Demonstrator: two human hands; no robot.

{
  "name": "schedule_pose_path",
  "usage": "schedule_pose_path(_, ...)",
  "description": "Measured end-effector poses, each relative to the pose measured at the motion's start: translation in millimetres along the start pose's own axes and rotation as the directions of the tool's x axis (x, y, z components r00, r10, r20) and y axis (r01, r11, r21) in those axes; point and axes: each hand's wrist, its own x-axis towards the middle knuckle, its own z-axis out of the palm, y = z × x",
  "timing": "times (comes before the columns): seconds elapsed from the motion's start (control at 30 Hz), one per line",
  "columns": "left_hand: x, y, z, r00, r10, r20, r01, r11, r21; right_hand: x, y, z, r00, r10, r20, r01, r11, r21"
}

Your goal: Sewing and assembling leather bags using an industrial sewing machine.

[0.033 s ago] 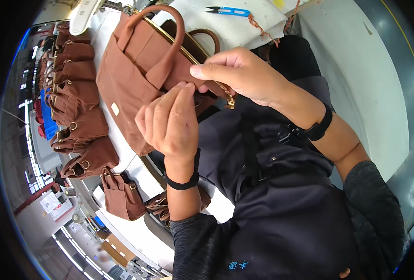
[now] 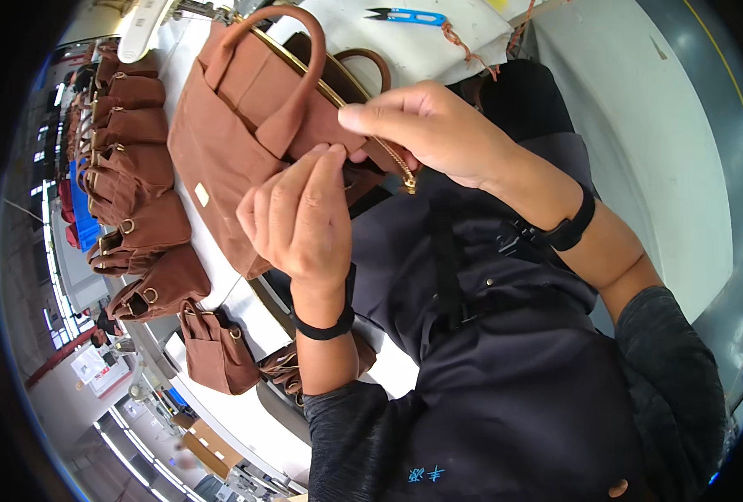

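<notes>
A brown handbag (image 2: 221, 159) with rounded handles and a gold-toned zip lies tilted before me, its zip end toward my lap. My left hand (image 2: 300, 222) is closed, thumb and fingertips pinching the bag's edge close to the zip end. Just right of it, my right hand (image 2: 442, 134) grips the same end, thumb on top and fingers partly hidden beneath. The zip's loose tail and gold zip pull (image 2: 411, 184) hang below my right hand. Exactly what fold lies between the left fingertips is hidden.
Blue thread snips (image 2: 406, 16) lie on the white table beyond the bag, beside orange cord (image 2: 465, 48). Several similar brown bags (image 2: 141, 167) line the left side, with another small bag (image 2: 219, 351) nearer me. A white machine part (image 2: 145, 29) juts in at top left.
The whole scene sits slightly farther left in the picture. Both hands keep their hold on the bag's end, with hardly any other difference.
</notes>
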Motion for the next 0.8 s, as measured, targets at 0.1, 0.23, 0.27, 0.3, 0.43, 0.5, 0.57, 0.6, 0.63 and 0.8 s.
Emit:
schedule_pose_path(0.1,1,1,-2,0.999,-0.011,0.053,0.011,1.000,0.003,-3,-1,-1,0.998,-0.046,-0.041,0.044,0.997,-0.060)
schedule_pose_path(0.23,3,-1,-2,0.995,-0.005,0.099,0.002,1.000,0.021,-4,-10,-4,0.999,0.031,-0.045,-0.036,0.993,-0.115)
schedule_pose_path(0.27,4,-2,-2,0.994,0.002,0.107,-0.005,1.000,0.029,-4,-12,-5,0.997,0.069,-0.041,-0.073,0.990,-0.124)
schedule_pose_path(0.3,5,-3,-2,0.994,0.002,0.110,-0.004,1.000,0.021,-4,-14,-4,0.995,0.076,-0.059,-0.083,0.988,-0.130)
schedule_pose_path(0.43,7,-6,0,0.995,0.011,0.104,-0.012,1.000,0.012,-5,-15,-2,0.996,0.074,-0.043,-0.079,0.988,-0.134)
schedule_pose_path(0.5,7,-6,2,0.995,0.004,0.103,-0.005,1.000,0.011,-5,-14,-2,0.996,0.079,0.029,-0.076,0.993,-0.092)
schedule_pose_path(0.57,5,-5,3,0.992,-0.022,0.120,0.020,1.000,0.021,-3,-12,-2,0.996,0.090,0.024,-0.088,0.994,-0.065)
schedule_pose_path(0.6,5,-5,4,0.993,-0.034,0.111,0.035,0.999,-0.002,-1,-11,-2,0.989,0.144,-0.029,-0.146,0.984,-0.097)
schedule_pose_path(0.63,4,-4,5,0.993,-0.053,0.108,0.056,0.998,-0.022,-1,-10,-2,0.988,0.144,-0.061,-0.147,0.988,-0.053)
schedule_pose_path(0.8,5,-5,6,0.993,-0.012,0.119,0.014,1.000,-0.021,3,-9,1,0.960,0.247,-0.132,-0.238,0.968,0.080)
